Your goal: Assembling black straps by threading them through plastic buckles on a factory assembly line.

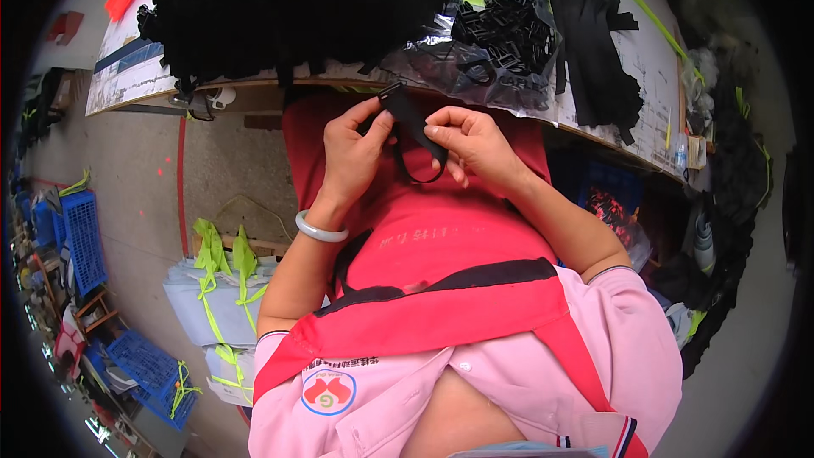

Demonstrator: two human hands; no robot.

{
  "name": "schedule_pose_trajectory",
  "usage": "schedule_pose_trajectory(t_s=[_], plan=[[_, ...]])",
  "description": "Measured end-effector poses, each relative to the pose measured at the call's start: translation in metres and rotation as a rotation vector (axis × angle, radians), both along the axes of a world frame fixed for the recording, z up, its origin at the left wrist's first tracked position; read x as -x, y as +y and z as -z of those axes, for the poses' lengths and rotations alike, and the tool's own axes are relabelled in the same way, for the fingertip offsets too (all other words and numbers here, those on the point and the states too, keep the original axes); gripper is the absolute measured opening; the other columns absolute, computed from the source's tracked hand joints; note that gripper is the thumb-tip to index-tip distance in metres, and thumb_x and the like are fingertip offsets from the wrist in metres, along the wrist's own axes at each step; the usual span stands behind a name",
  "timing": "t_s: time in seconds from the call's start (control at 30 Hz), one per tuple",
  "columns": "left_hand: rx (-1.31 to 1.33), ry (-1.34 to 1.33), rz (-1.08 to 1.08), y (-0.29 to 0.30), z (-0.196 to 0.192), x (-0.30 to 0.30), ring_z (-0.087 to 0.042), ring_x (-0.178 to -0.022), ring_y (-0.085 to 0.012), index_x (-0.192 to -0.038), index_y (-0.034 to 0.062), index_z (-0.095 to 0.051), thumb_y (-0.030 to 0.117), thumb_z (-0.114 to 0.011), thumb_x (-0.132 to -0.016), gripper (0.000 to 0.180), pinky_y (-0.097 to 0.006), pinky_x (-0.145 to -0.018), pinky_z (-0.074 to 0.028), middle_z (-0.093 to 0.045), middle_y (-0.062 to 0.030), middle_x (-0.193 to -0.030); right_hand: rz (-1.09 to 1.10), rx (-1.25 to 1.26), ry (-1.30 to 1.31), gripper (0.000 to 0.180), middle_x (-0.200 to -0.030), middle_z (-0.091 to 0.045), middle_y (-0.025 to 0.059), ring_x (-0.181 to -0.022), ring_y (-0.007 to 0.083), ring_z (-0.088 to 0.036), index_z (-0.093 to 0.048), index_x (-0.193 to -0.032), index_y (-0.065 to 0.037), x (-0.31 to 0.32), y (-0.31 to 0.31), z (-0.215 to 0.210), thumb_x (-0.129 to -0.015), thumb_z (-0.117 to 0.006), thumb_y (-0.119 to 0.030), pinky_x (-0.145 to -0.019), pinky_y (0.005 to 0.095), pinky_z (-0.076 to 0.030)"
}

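Between my two hands, over the red apron on my lap, is a black webbing strap with a black buckle at its upper end. My left hand pinches the strap just under the buckle. With thumb and fingers, my right hand grips the strap lower down, where it bends into a loop that hangs toward the apron. Just beyond my hands, the table edge carries a plastic bag with many small black buckles in and on it.
A large heap of black straps covers the table's left and middle. More flat black webbing lies at the right, draped near the edge. Blue crates stand on the floor at left, and white bundles tied with lime ribbon lie beside me.
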State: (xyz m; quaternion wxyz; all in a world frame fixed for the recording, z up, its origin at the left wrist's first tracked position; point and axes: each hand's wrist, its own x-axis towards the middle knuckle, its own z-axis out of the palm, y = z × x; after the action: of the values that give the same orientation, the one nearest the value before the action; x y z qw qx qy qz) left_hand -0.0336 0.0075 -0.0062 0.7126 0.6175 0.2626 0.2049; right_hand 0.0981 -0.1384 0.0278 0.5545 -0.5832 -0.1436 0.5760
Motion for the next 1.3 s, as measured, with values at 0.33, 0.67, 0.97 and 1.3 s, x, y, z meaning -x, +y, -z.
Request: schedule_pose_trajectory(t_s=[0.33, 0.67, 0.97, 1.3], plan=[[-0.662, -0.088, 0.017, -0.003, 0.016, -0.001, -0.061, -0.066, -0.0111, -0.113, -0.0018, -0.063, 0.004, -0.064, -0.088, 0.026, -0.024, -0.059, -0.049, -0.065, -0.0049, -0.083, 0.165, -0.139, -0.003, 0.028, -0.077, -0.066, 0.0105, -0.046, 0.0094, -0.057, -0.052, -0.116, -0.001, 0.011, 0.01, 0.015, -0.096, -0.057, -0.021, -0.039, 0.0187, -0.044], [0.526, 0.0, 0.172, 0.007, 0.014, 0.009, -0.054, -0.052, -0.0079, -0.097, -0.0011, -0.068, 0.021, -0.06, -0.095, 0.024, -0.02, -0.042, -0.039, -0.062, -0.0029, -0.069, 0.123, -0.356, -0.497, 0.011, -0.101, -0.055, -0.0008, -0.075, 0.0059, -0.057, -0.068, -0.097, -0.002, 0.01, 0.016, 0.032, -0.086, -0.069, -0.005, -0.065, 0.0199, -0.046], [0.227, 0.144, -0.091, 0.017, 0.012, 0.016, -0.055, -0.051, -0.0061, -0.089, -0.0016, -0.07, 0.024, -0.066, -0.091, 0.026, -0.02, -0.04, -0.037, -0.061, -0.0008, -0.065, 0.399, -0.927, -0.6, 0.017, -0.083, -0.065, 0.0124, -0.056, 0.0111, -0.058, -0.059, -0.11, -0.004, -0.043, -0.005, -0.116, -0.097, -0.055, -0.013, -0.046, 0.0216, -0.047], [0.055, 0.034, -0.151, 0.001, 0.007, 0.009, -0.053, -0.055, -0.0038, -0.096, -0.0028, -0.069, 0.017, -0.066, -0.091, 0.021, -0.019, -0.048, -0.04, -0.061, 0.0007, -0.068, -0.084, 0.069, -0.208, 0.018, -0.07, -0.059, -0.0018, -0.059, 0.0033, -0.052, -0.062, -0.083, -0.003, 0.002, 0.007, 0.003, -0.091, -0.061, -0.02, -0.053, 0.0191, -0.042]])
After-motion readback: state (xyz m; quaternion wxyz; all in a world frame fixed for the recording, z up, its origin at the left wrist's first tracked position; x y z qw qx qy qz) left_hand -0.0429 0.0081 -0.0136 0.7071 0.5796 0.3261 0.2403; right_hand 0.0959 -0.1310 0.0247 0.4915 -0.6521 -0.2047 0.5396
